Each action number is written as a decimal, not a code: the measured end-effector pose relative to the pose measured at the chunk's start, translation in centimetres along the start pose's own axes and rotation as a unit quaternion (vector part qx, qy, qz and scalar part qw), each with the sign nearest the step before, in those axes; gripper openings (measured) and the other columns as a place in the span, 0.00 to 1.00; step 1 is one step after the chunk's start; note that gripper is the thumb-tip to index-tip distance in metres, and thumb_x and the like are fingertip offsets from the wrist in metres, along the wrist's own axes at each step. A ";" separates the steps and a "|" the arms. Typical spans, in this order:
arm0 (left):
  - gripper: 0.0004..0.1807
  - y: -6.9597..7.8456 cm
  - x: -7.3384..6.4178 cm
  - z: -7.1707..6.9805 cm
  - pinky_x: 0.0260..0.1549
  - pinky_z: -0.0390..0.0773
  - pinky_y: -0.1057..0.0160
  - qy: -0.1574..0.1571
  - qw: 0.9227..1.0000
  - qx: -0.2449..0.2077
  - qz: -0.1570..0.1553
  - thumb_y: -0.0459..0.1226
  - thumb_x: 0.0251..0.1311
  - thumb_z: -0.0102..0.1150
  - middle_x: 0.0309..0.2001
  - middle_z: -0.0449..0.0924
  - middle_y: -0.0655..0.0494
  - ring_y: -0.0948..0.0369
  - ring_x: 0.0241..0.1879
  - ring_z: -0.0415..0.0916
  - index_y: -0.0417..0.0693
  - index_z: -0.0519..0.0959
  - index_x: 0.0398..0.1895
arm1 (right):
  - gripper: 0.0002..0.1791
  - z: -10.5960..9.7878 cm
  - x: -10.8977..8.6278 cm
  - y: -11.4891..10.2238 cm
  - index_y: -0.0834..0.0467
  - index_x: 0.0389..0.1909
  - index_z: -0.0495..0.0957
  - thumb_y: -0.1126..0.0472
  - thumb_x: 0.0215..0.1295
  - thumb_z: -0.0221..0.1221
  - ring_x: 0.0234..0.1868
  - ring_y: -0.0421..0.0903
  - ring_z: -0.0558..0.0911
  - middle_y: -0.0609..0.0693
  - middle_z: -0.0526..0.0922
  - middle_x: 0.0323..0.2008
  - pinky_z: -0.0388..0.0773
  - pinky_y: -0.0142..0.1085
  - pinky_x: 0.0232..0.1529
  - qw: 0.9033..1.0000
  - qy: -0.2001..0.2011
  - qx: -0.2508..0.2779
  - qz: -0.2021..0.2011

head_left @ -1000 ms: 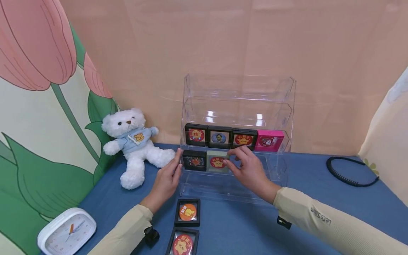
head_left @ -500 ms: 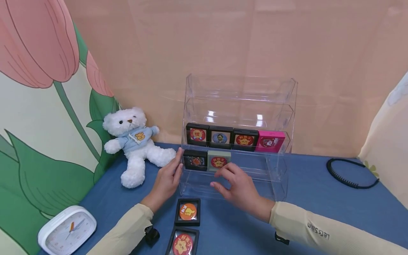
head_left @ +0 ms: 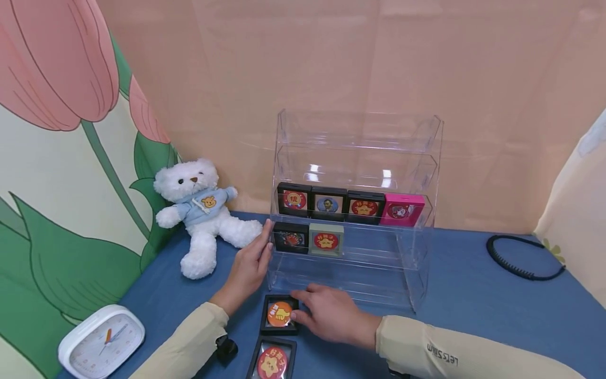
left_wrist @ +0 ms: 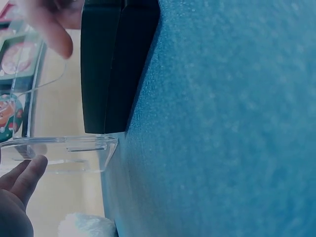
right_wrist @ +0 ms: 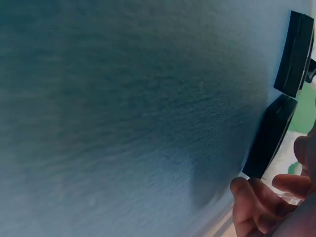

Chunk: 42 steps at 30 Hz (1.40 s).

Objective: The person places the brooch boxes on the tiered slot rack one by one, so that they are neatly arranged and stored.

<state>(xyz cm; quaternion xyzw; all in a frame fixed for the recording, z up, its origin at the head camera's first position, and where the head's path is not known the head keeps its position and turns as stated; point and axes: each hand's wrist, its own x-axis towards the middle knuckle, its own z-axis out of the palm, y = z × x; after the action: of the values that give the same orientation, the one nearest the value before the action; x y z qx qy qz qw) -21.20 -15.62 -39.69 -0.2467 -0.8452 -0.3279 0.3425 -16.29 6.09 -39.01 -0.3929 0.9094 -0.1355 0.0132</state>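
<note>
A clear tiered acrylic rack (head_left: 352,268) stands on the blue cloth. My left hand (head_left: 243,268) rests on its left side with straight fingers. In front of the rack, my right hand (head_left: 331,315) reaches over a small black box (head_left: 267,327) with an orange thumbs-up badge, thumb and forefinger at its right side. In the right wrist view the fingers are slightly spread beside that black box (right_wrist: 270,136). Another black box (head_left: 290,346) with a red star badge lies just nearer. On a lower tier stand a black badge box (head_left: 291,238) and a pale green one (head_left: 326,240).
The tier above holds several black badge boxes (head_left: 329,203) and a pink one (head_left: 402,210). A white teddy bear (head_left: 199,210) sits left of the rack. A white clock (head_left: 101,342) is at front left, a black headband (head_left: 513,268) at right.
My right hand has let go of the pale green box on the lower tier and moved down to the orange-badge box. My left hand stays at the rack's side.
</note>
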 end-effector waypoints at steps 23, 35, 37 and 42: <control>0.32 0.0 0.0 0.1 0.44 0.78 0.53 0.000 1.000 0.010 -0.005 0.28 0.64 0.54 0.65 0.67 0.50 0.62 0.30 0.77 0.44 0.59 0.71 | 0.22 -0.1 -3.0 1.4 0.49 0.51 0.79 0.41 0.62 0.59 0.35 0.38 0.78 0.42 0.79 0.37 0.76 0.36 0.25 0.999 0.023 -0.002 0.036; 0.32 0.0 -0.1 -0.2 0.46 0.77 0.54 -0.016 1.000 0.013 -0.009 0.28 0.65 0.53 0.65 0.66 0.50 0.62 0.31 0.77 0.45 0.57 0.72 | 0.34 -2.0 -8.8 3.7 0.52 0.61 0.72 0.36 0.60 0.57 0.43 0.39 0.74 0.42 0.76 0.44 0.77 0.40 0.33 0.994 -0.058 0.042 0.077; 0.32 0.0 -0.1 -0.2 0.45 0.77 0.54 -0.017 1.000 0.012 -0.008 0.28 0.65 0.53 0.65 0.66 0.50 0.62 0.31 0.77 0.45 0.57 0.72 | 0.35 -2.2 -9.4 3.9 0.51 0.64 0.70 0.36 0.60 0.57 0.42 0.38 0.70 0.41 0.73 0.43 0.76 0.38 0.30 0.992 -0.085 0.055 0.075; 0.33 -0.1 -0.1 -0.2 0.46 0.77 0.54 -0.021 1.000 0.012 -0.010 0.28 0.65 0.53 0.66 0.65 0.50 0.61 0.33 0.78 0.45 0.57 0.72 | 0.32 -2.3 -10.0 4.5 0.48 0.62 0.72 0.36 0.61 0.55 0.42 0.38 0.67 0.38 0.71 0.44 0.74 0.35 0.30 0.986 -0.119 0.093 0.071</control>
<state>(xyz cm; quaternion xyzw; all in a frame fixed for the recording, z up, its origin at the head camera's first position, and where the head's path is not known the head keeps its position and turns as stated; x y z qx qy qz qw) -21.09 -15.81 -39.69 -0.2411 -0.8584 -0.3159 0.3243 -12.88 16.81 -38.74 -0.3374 0.9104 -0.1709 0.1675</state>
